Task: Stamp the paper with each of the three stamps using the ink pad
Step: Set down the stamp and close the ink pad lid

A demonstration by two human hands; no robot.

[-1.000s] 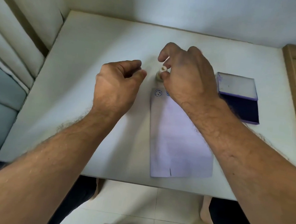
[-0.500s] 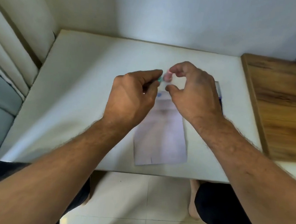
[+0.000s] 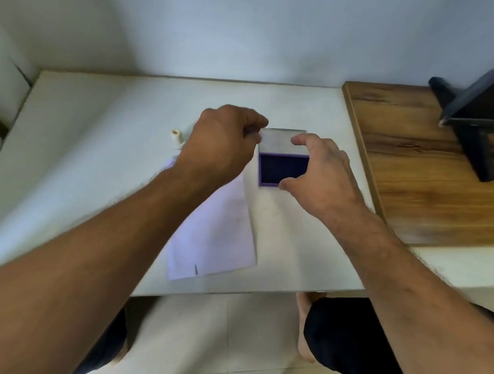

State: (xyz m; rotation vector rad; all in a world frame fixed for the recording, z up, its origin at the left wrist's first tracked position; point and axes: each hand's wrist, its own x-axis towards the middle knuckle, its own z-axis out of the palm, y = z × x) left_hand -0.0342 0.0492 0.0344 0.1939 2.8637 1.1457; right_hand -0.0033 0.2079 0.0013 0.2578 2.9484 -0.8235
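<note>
Now both hands hover at the ink pad [image 3: 282, 167]: right hand [image 3: 323, 173] spread loosely around it, thumb touching its near edge. Left hand [image 3: 223, 141], at nine o'clock of it, is curled—holding anything? Cannot tell. A white stamp [image 3: 177, 138] stands at the paper's [image 3: 219, 232] eleven o'clock.

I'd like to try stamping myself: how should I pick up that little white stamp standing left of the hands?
Probably best from above: the little white stamp stands upright on the table, its narrow top free. Pinch the upper part with thumb and forefinger, coming from its left or far side, since the left hand crowds its right.
</note>
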